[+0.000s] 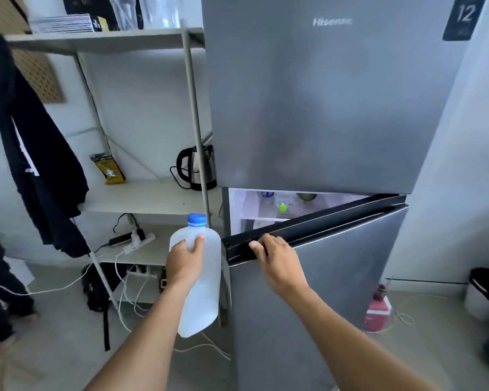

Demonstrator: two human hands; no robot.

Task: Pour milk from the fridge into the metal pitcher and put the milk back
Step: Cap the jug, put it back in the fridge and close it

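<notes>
fridge (336,103): we read "Hisense", sticker "12" top-right corner
left hand (184,263): wrapped round milk jug (201,277), blue cap
right hand (277,261): fingers hooked over lower door (322,266) top edge, door ajar

White walls and a pale grey floor (54,348) frame a light shelf rack (141,196) holding a kettle (194,167), a yellow bag (109,169) and a power strip (133,239), with a dark jacket (34,153) hanging left, a pegboard (40,71) behind and a bin (486,297) at right.
</notes>
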